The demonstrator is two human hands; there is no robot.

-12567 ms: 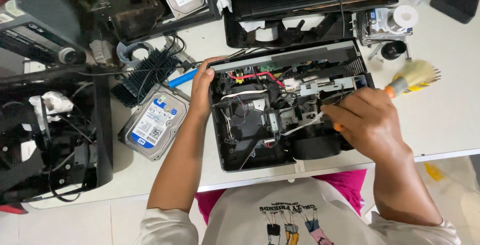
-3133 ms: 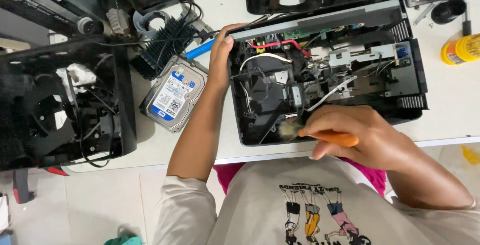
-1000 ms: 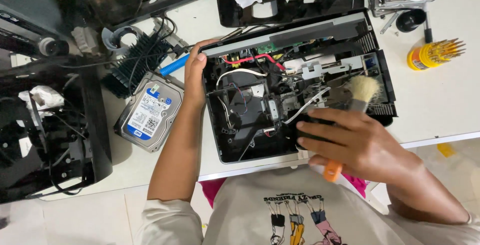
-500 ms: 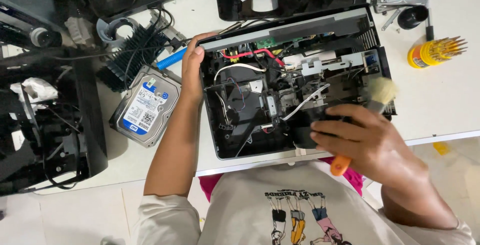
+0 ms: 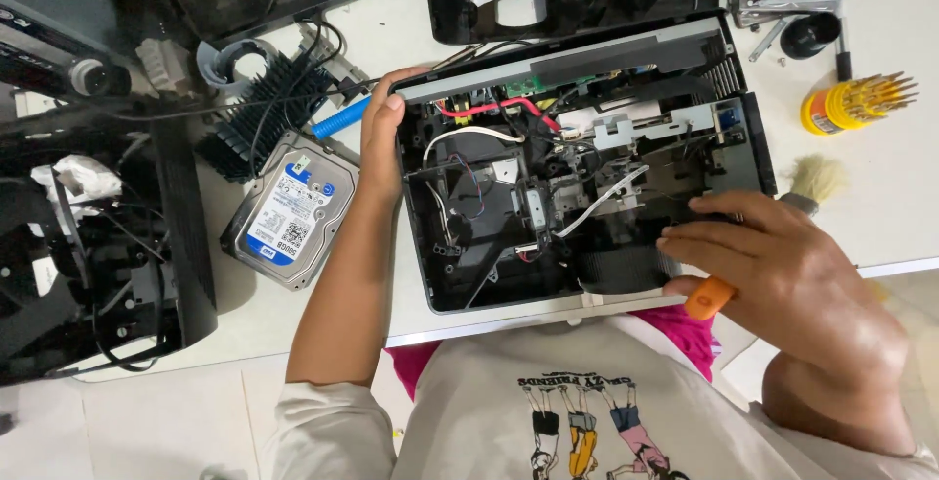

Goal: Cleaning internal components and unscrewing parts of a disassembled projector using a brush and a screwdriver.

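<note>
Opened black device (image 5: 577, 167) shows red and white wires inside.

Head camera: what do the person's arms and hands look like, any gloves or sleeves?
Both hands are bare, no gloves, rings or watch visible. The left hand and right hand lead to bare forearms; short pale grey T-shirt sleeves start near the shoulders.

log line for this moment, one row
left hand: grips edge of opened device | right hand: holds orange-handled brush by right side | hard drive: on table, left
</note>
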